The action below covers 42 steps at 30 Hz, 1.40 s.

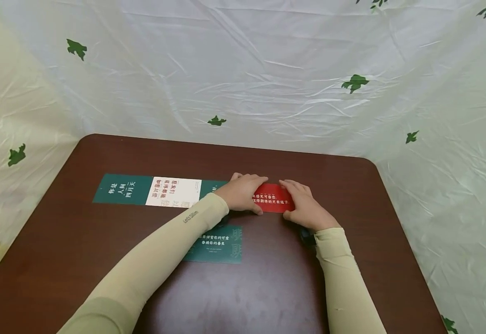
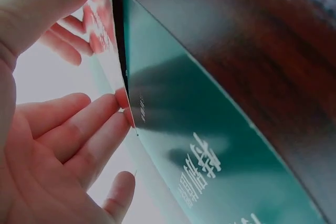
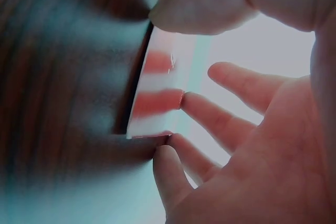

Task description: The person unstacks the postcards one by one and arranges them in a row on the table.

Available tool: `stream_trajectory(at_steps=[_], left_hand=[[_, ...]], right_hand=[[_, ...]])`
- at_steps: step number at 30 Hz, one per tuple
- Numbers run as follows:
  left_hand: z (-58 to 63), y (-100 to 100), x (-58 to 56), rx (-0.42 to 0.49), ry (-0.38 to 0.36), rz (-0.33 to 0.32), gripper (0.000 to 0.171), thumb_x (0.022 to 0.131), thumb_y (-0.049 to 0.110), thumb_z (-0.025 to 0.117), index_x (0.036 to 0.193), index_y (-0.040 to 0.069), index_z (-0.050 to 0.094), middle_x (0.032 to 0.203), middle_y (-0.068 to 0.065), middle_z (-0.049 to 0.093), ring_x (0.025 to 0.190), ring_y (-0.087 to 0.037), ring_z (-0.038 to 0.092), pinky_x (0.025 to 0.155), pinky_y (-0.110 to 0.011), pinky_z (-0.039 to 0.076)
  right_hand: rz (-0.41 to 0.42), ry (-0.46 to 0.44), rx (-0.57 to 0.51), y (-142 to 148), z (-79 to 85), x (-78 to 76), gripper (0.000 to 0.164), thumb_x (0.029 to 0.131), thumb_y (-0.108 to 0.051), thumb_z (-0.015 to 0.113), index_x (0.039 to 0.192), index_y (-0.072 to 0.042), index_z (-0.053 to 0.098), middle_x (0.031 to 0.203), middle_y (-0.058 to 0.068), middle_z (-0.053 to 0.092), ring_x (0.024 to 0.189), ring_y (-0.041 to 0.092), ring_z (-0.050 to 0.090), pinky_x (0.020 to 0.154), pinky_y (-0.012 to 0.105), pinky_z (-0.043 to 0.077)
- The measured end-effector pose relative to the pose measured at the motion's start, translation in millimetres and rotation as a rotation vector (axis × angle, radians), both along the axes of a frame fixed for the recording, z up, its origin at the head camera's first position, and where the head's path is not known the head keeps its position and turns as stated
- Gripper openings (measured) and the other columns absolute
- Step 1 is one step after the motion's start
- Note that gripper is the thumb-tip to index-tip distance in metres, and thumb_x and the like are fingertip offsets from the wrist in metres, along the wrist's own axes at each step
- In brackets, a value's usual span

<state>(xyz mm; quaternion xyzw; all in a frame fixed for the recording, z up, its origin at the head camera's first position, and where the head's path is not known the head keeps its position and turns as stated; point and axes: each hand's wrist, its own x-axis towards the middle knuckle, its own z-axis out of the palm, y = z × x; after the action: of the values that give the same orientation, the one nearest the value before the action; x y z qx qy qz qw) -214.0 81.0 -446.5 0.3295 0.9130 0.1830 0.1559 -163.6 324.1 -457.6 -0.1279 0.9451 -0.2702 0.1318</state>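
Observation:
A red card (image 1: 271, 199) with white characters lies between both hands in the head view. My left hand (image 1: 243, 192) holds its left end, thumb by the near edge and fingertips at the far edge. At the right end my right hand (image 1: 310, 208) holds it likewise, thumb near and fingers far. Just left of the red card is a green card (image 2: 173, 114), partly hidden by the left hand in the head view. A narrow dark gap shows between the two in the left wrist view. In the right wrist view, fingertips (image 3: 191, 100) touch the red card's edge.
A white card (image 1: 173, 191) and another green card (image 1: 122, 189) continue the row leftward. Nearer on the brown table (image 1: 268, 292) lies a further green card (image 1: 222, 246), partly under the left forearm. White sheeting (image 1: 247, 69) with green leaf shapes surrounds the table.

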Motion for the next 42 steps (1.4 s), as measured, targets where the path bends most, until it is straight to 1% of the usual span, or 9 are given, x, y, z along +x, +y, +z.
stream_trajectory(at_steps=[9, 13, 17, 21, 25, 29, 34, 39, 42], left_hand=[[2.8, -5.5, -2.7, 0.002, 0.010, 0.001, 0.104, 0.083, 0.050, 0.090, 0.167, 0.013, 0.040, 0.166, -0.005, 0.051, 0.149, -0.024, 0.051, 0.123, -0.048, 0.032], [6.7, -17.8, 4.5, 0.031, 0.036, 0.003, 0.106, 0.085, 0.052, 0.089, 0.169, 0.012, 0.036, 0.170, -0.006, 0.047, 0.155, -0.024, 0.045, 0.126, -0.048, 0.030], [13.9, -49.7, 23.3, 0.112, 0.050, 0.030, 0.107, 0.087, 0.052, 0.088, 0.170, 0.012, 0.033, 0.172, -0.006, 0.043, 0.158, -0.026, 0.041, 0.128, -0.051, 0.029], [17.7, -89.4, 51.4, 0.147, 0.047, 0.061, 0.104, 0.089, 0.049, 0.088, 0.169, 0.012, 0.035, 0.169, -0.007, 0.047, 0.156, -0.027, 0.045, 0.130, -0.051, 0.033], [19.6, -121.2, 83.0, 0.086, 0.021, 0.091, 0.101, 0.086, 0.047, 0.091, 0.166, 0.010, 0.042, 0.165, -0.010, 0.052, 0.152, -0.031, 0.051, 0.127, -0.051, 0.041], [22.0, -134.0, 106.4, -0.006, -0.005, 0.066, 0.102, 0.081, 0.042, 0.096, 0.162, 0.004, 0.047, 0.163, -0.014, 0.053, 0.149, -0.036, 0.052, 0.125, -0.054, 0.043], [21.4, -131.8, 117.0, -0.045, 0.006, 0.027, 0.102, 0.077, 0.034, 0.100, 0.159, 0.000, 0.049, 0.160, -0.016, 0.055, 0.148, -0.036, 0.053, 0.123, -0.058, 0.042], [18.4, -132.8, 123.6, -0.093, 0.006, 0.027, 0.102, 0.074, 0.030, 0.102, 0.157, -0.001, 0.051, 0.155, -0.017, 0.057, 0.141, -0.037, 0.057, 0.118, -0.057, 0.047], [17.2, -135.1, 126.1, -0.082, 0.001, 0.051, 0.102, 0.073, 0.027, 0.103, 0.156, -0.002, 0.052, 0.154, -0.018, 0.056, 0.140, -0.038, 0.057, 0.116, -0.058, 0.048]], right_hand=[[-0.002, 0.003, 0.022, -6.0, 4.9, -2.1, 0.091, 0.087, -0.011, 0.075, 0.168, -0.009, 0.033, 0.174, 0.018, 0.029, 0.159, 0.047, 0.021, 0.116, 0.067, 0.047], [-0.016, 0.032, 0.040, -7.8, 9.3, -0.7, 0.093, 0.087, -0.018, 0.077, 0.169, -0.011, 0.033, 0.176, 0.020, 0.026, 0.159, 0.049, 0.021, 0.115, 0.070, 0.047], [-0.024, 0.104, 0.043, -16.7, 17.8, 4.5, 0.093, 0.087, -0.023, 0.079, 0.168, -0.012, 0.034, 0.176, 0.021, 0.026, 0.158, 0.047, 0.022, 0.111, 0.069, 0.051], [0.017, 0.216, 0.052, -41.3, 25.9, 22.6, 0.086, 0.090, -0.023, 0.080, 0.165, -0.010, 0.040, 0.168, 0.020, 0.040, 0.153, 0.043, 0.036, 0.114, 0.064, 0.051], [0.135, 0.280, 0.089, -81.0, 28.1, 54.4, 0.080, 0.090, -0.029, 0.085, 0.160, -0.009, 0.050, 0.156, 0.015, 0.057, 0.144, 0.038, 0.054, 0.116, 0.057, 0.052], [0.252, 0.203, 0.138, -113.7, 24.3, 86.1, 0.087, 0.086, -0.041, 0.089, 0.159, -0.010, 0.053, 0.157, 0.013, 0.057, 0.144, 0.036, 0.055, 0.117, 0.055, 0.052], [0.253, 0.147, 0.203, -128.4, 18.6, 105.6, 0.094, 0.081, -0.043, 0.093, 0.159, -0.010, 0.052, 0.160, 0.012, 0.055, 0.148, 0.034, 0.051, 0.118, 0.058, 0.049], [0.255, 0.147, 0.211, -133.3, 15.9, 107.3, 0.089, 0.083, -0.039, 0.091, 0.158, -0.010, 0.054, 0.158, 0.012, 0.058, 0.146, 0.035, 0.054, 0.117, 0.059, 0.049], [0.267, 0.173, 0.206, -136.9, 16.1, 105.0, 0.083, 0.084, -0.036, 0.090, 0.155, -0.009, 0.057, 0.154, 0.012, 0.061, 0.143, 0.034, 0.057, 0.115, 0.057, 0.051]])
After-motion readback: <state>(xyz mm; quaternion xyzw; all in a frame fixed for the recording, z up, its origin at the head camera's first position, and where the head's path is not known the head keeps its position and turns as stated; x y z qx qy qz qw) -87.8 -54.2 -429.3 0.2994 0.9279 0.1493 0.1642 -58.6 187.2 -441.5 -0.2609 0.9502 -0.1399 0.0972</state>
